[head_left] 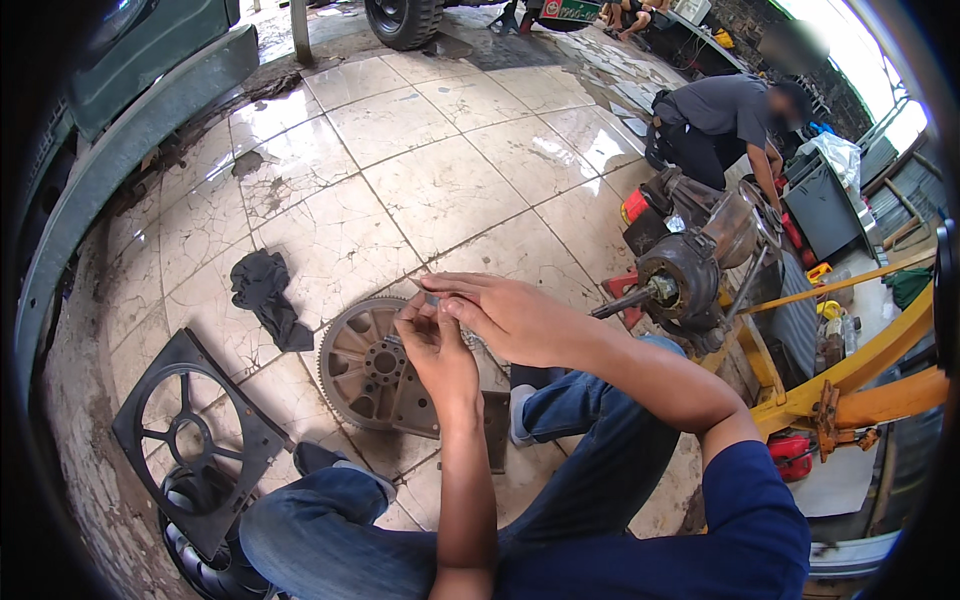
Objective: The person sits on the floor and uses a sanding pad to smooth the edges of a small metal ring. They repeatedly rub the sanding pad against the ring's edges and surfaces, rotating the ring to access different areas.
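Observation:
Both hands meet in front of me, above a toothed flywheel (340,352) that lies on the floor. My left hand (440,358) has its fingers bent up and pinched around something small and greyish, too little of it visible to name. From the right, my right hand (500,312) reaches across, its fingers long and pressed together over the left fingertips, with the thumb tucked beneath. They close on the same small thing. Beside the flywheel, partly behind my left wrist, is a rusty metal plate (413,408) with holes.
A black cloth (266,293) and a black fan shroud (262,440) lie to the left. At right are a greasy axle assembly (690,265) with a protruding shaft and a yellow metal frame (850,370). A co-worker (715,115) bends over behind the assembly. A vehicle tyre (405,20) stands far off.

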`<control>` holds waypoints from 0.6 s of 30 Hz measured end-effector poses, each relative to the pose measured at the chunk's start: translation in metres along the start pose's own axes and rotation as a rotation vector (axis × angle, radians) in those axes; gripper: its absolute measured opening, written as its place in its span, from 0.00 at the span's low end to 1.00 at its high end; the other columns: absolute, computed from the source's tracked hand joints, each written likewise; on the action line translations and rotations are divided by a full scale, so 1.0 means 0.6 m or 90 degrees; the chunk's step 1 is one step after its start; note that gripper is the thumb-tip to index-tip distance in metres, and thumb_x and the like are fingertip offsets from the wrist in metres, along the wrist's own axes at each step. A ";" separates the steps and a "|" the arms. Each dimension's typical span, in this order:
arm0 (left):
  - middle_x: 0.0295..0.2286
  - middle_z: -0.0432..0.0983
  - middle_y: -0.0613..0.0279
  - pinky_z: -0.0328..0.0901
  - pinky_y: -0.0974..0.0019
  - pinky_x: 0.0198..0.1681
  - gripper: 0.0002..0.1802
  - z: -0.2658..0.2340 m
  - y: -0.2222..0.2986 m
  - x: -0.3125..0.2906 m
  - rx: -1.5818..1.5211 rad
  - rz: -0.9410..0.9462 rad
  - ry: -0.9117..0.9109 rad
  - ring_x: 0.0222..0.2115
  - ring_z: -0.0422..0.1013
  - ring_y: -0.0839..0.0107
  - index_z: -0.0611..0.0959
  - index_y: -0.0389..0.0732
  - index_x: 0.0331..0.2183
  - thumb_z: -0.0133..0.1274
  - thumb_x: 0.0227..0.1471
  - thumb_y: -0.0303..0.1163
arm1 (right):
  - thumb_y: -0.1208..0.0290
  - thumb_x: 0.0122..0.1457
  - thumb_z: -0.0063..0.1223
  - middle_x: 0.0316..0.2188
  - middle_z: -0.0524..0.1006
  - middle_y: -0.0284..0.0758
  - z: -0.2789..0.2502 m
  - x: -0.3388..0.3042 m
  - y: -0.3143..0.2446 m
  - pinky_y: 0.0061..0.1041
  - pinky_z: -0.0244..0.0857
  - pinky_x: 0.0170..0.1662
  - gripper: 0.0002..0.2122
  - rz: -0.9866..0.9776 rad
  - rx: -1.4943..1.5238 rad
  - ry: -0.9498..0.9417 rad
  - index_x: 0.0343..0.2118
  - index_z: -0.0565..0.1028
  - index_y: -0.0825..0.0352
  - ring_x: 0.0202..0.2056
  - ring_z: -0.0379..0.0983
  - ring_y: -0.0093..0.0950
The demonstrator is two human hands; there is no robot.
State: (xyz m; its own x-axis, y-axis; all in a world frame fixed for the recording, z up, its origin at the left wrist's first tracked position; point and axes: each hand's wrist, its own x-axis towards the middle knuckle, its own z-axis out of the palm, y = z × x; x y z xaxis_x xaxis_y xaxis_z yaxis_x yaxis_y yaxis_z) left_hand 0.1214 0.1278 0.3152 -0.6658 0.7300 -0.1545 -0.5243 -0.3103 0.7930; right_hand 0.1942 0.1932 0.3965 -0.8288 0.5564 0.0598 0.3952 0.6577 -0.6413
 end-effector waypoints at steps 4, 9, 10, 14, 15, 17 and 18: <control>0.39 0.68 0.60 0.62 0.71 0.47 0.14 0.018 -0.007 -0.016 -0.006 0.011 -0.068 0.41 0.66 0.75 0.68 0.35 0.47 0.49 0.61 0.26 | 0.62 0.68 0.34 0.54 0.71 0.44 -0.010 0.014 0.003 0.35 0.63 0.55 0.20 0.205 0.139 -0.058 0.53 0.70 0.70 0.52 0.69 0.43; 0.39 0.70 0.59 0.62 0.71 0.47 0.14 0.013 0.010 -0.008 -0.056 -0.036 -0.023 0.40 0.67 0.75 0.67 0.36 0.48 0.48 0.61 0.26 | 0.61 0.68 0.34 0.45 0.77 0.46 0.015 0.003 0.020 0.34 0.67 0.49 0.20 -0.083 -0.048 0.102 0.53 0.71 0.69 0.45 0.74 0.42; 0.40 0.70 0.57 0.62 0.71 0.47 0.14 0.013 0.007 -0.008 -0.053 -0.025 -0.023 0.40 0.67 0.75 0.67 0.35 0.48 0.48 0.62 0.26 | 0.60 0.68 0.34 0.44 0.77 0.46 0.017 0.007 0.017 0.34 0.68 0.48 0.20 -0.126 -0.070 0.124 0.53 0.71 0.69 0.44 0.75 0.42; 0.43 0.70 0.56 0.62 0.69 0.49 0.14 0.025 0.000 -0.025 0.005 0.013 -0.089 0.43 0.67 0.73 0.67 0.34 0.48 0.47 0.62 0.26 | 0.61 0.68 0.33 0.50 0.75 0.44 -0.020 0.017 -0.011 0.33 0.65 0.53 0.20 0.193 0.117 -0.062 0.52 0.72 0.70 0.49 0.72 0.41; 0.43 0.70 0.58 0.63 0.70 0.48 0.14 0.021 0.000 -0.022 -0.009 0.011 -0.075 0.43 0.68 0.74 0.67 0.35 0.48 0.47 0.63 0.28 | 0.61 0.68 0.33 0.47 0.76 0.43 -0.009 0.017 -0.004 0.33 0.66 0.51 0.20 0.084 0.062 -0.003 0.52 0.72 0.69 0.46 0.74 0.41; 0.43 0.70 0.60 0.64 0.72 0.47 0.15 0.016 -0.001 -0.016 -0.042 -0.002 -0.056 0.43 0.68 0.74 0.68 0.37 0.48 0.47 0.64 0.33 | 0.62 0.68 0.33 0.42 0.79 0.42 0.009 0.006 0.017 0.33 0.68 0.48 0.20 -0.070 -0.028 0.086 0.53 0.71 0.68 0.43 0.76 0.40; 0.43 0.70 0.60 0.64 0.72 0.46 0.15 0.014 0.003 -0.010 -0.029 -0.011 -0.038 0.42 0.68 0.73 0.68 0.37 0.49 0.46 0.63 0.32 | 0.63 0.68 0.33 0.41 0.80 0.42 0.011 0.003 0.023 0.32 0.68 0.47 0.19 -0.122 -0.064 0.115 0.54 0.70 0.67 0.42 0.77 0.39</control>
State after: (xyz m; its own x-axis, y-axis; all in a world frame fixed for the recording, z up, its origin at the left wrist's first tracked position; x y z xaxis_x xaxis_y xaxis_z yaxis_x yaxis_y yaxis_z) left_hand 0.1290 0.1282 0.3224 -0.6250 0.7695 -0.1314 -0.5598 -0.3245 0.7624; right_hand 0.1955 0.2000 0.3828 -0.8112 0.4934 0.3140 0.2833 0.8013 -0.5270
